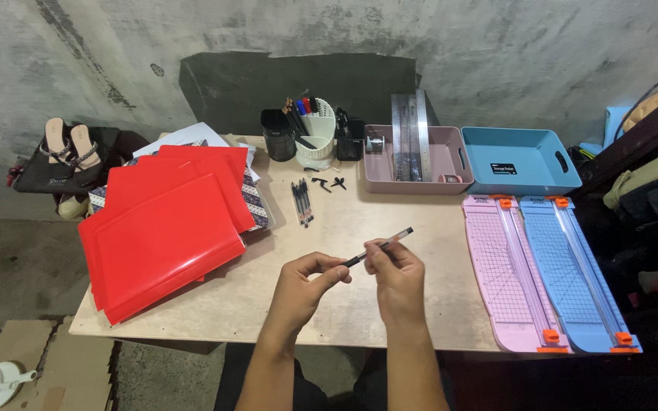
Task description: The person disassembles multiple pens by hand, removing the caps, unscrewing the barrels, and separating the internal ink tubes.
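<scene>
Bare concrete backs the tan table (420, 304). At lower centre I see both hands pinching one pen (379, 247): left hand (304, 285) at its tip, right hand (397, 275) mid-barrel. I'd pull straight, gently.

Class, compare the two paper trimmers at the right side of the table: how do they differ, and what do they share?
The pink trimmer lies nearer the hands; the blue trimmer lies beyond it, at the table's right edge. They differ in colour, pink against blue. Both lie flat, side by side, each with a gridded board, a long rail and orange end pieces.
</scene>
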